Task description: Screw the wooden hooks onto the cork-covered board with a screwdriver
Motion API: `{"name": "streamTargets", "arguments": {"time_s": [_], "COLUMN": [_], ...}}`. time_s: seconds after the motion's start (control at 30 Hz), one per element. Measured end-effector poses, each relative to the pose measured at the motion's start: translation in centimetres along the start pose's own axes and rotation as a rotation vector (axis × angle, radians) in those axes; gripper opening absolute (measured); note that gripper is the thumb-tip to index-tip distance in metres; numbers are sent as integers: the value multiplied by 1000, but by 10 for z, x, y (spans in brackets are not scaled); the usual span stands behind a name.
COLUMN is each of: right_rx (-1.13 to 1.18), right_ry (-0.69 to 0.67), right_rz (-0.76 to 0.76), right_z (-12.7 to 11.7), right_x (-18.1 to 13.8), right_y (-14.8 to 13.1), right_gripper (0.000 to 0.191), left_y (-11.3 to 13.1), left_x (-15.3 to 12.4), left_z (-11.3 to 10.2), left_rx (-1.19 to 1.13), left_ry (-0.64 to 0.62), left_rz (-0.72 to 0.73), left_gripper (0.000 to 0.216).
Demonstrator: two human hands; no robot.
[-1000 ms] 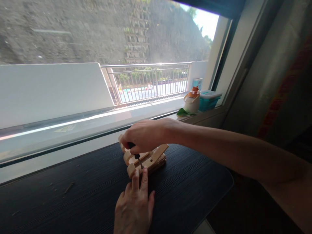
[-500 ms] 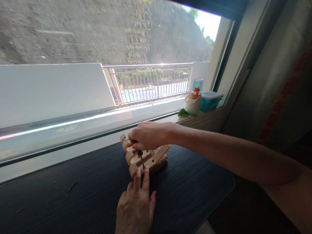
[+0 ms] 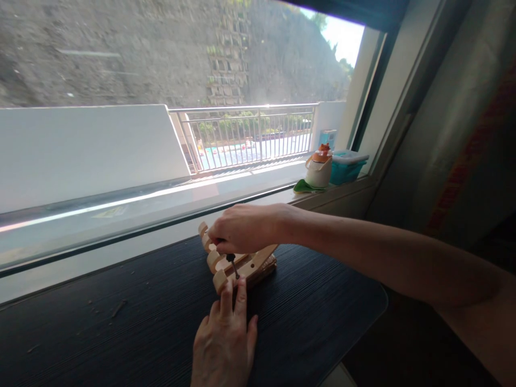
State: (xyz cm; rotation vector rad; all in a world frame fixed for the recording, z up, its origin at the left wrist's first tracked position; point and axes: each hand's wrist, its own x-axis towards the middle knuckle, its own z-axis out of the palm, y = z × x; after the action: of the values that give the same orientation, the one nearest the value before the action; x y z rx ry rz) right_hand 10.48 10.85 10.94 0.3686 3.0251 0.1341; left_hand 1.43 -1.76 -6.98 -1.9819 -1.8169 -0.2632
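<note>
A small wooden model [image 3: 252, 264] made of light slats and rounded pieces lies on the dark table [image 3: 121, 322] near the window. My right hand [image 3: 242, 228] is closed round the handle of a small screwdriver [image 3: 231, 263], whose tip points down into the model. My left hand [image 3: 224, 338] rests flat on the table, with two fingertips pressed against the model's near edge.
A white jar with an orange lid [image 3: 319, 167], a teal box [image 3: 347, 165] and a green leaf-shaped piece [image 3: 303, 187] sit on the windowsill at the right. A curtain [image 3: 463, 123] hangs at the right. Small wood crumbs [image 3: 116, 307] lie on the table's left part.
My right hand with the screwdriver has shifted slightly right and turned a little over the model. My left hand has stayed against the model's near edge.
</note>
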Motion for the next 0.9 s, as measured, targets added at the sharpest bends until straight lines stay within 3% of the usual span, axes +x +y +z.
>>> {"name": "streamTargets", "arguments": {"time_s": [0.4,0.7,0.9], "right_rx": [59,79,16], "right_ry": [-11,56,41], "right_rz": [-3,33,20], "right_z": [-10,3,-3], "right_x": [-5,0,-2], "right_y": [-1,11,4], "right_gripper": [20,24,25], "left_y": [2,0,0], "left_x": [0,0,0], "left_z": [-3,0,-2], "left_rx": [-28,-34,-42], "left_ry": [-18,-10,-12], "left_rz": [-14,-8,-7], "left_gripper": [46,46,46]}}
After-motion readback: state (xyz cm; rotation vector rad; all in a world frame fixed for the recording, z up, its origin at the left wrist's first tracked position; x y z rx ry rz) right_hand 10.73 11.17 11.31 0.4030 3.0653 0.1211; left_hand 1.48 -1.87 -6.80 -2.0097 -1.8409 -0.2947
